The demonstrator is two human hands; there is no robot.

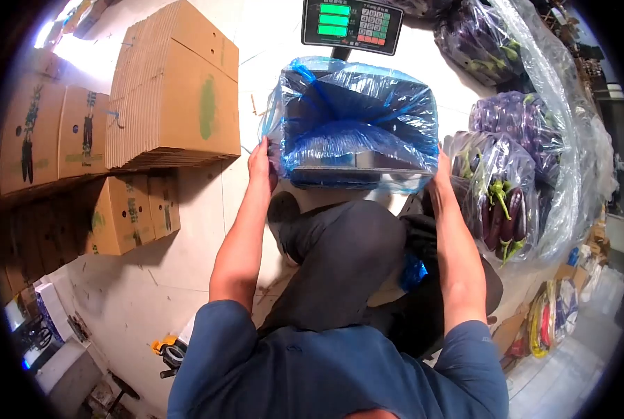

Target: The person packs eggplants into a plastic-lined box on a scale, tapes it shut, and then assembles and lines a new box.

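Note:
In front of me stands an open box-shaped container wrapped and lined with a blue plastic bag (364, 143). My left hand (262, 167) is at its left side, holding the bagged wall. On the opposite side my right hand (441, 171) grips the right wall; its fingers are partly hidden. Behind the container a scale display (352, 26) shows three lit green windows. Eggplants in clear plastic (504, 216) lie just right of my right hand, with more bagged eggplants (479, 45) farther back.
A stack of flattened cardboard boxes (193, 91) stands at the left, beside printed cartons (82, 133). A black and yellow tape dispenser (174, 351) lies on the floor at lower left. Colourful plastic packages (546, 318) are at lower right.

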